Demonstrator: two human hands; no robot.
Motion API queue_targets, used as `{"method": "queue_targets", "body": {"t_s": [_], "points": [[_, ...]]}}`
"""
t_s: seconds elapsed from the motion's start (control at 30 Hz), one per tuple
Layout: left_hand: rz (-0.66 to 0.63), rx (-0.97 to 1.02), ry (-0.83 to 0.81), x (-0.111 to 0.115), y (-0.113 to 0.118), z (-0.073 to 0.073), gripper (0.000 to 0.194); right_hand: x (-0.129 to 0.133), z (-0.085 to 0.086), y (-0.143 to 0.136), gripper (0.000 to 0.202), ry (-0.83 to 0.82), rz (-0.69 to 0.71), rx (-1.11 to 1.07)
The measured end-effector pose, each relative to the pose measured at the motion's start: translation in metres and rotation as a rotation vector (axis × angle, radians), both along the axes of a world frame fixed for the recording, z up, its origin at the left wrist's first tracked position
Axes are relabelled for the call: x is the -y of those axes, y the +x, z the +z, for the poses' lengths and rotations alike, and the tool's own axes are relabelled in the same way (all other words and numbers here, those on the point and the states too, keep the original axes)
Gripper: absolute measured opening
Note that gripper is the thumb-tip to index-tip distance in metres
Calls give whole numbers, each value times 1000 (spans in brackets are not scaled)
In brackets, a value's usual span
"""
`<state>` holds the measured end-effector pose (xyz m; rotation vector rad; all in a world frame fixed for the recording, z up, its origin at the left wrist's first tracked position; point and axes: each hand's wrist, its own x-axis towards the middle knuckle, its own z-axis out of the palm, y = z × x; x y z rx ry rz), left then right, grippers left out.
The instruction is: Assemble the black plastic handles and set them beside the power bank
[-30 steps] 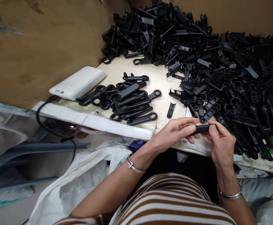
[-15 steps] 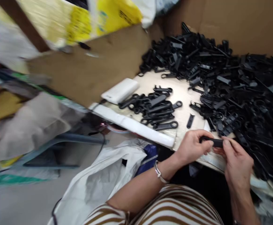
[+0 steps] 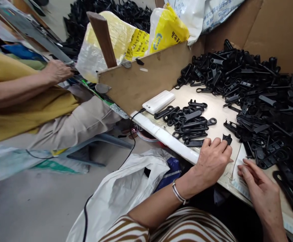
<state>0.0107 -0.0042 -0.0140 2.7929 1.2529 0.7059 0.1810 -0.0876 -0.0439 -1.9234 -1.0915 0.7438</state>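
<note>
At the table's front edge, my left hand [image 3: 213,162] is closed, its curled fingers coming down over a small black plastic piece [image 3: 227,138] that sticks out past the knuckles. The fingertips are hidden. To the right, my right hand [image 3: 262,190] has its thumb and fingers slightly apart, with nothing visible in them. Just left of my left hand lies a small group of black ring-ended plastic levers [image 3: 193,122]. A large heap of similar black parts [image 3: 262,101] rises beyond and right of my right hand.
A white power bank [image 3: 158,102] with a black cable lies left of the levers. Cardboard walls [image 3: 146,80] bound the table. A white sack [image 3: 126,178] hangs below its front edge. A co-worker's arm [image 3: 28,85] is at work on the left.
My hands have come apart; the black part they held between them no longer shows. My left hand has moved onto the small loose piece. The view has turned left, bringing in the co-worker.
</note>
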Motion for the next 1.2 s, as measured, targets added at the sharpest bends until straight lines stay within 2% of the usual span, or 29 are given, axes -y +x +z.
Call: {"method": "queue_targets", "body": {"t_s": [0.1,0.23,0.33,0.4,0.47,0.57,0.67,0.77,0.83,0.93,1.0,1.07,1.2], "points": [[2,132,-64,-6,-19,8,27,3,-5,3,54,-2,3,46],[194,360,16,-11,-56,13,21,2,-7,2,50,15,5,96],[244,403,47,-8,-65,12,23,-1,-4,-3,46,34,1,83],[191,373,25,-2,-57,9,23,-1,-1,-3,44,43,21,36],[71,293,-9,3,-40,5,23,3,3,0,41,49,49,-20],[-98,142,-4,7,-9,0,22,13,11,12,36,86,1,53],[-159,63,28,5,15,-1,19,17,22,23,31,173,-61,332],[-176,42,13,3,27,-1,17,3,31,23,29,281,8,651],[-200,38,-24,5,29,-1,15,-13,34,18,29,239,57,860],[-223,31,-85,10,25,-1,15,-33,34,10,22,46,99,1051],[-211,22,-146,13,20,-1,16,-37,32,8,19,2,98,1045],[-185,44,-224,14,17,0,15,-32,32,10,20,65,74,948],[-124,213,-345,11,19,2,18,-9,36,20,21,191,30,521]]}}
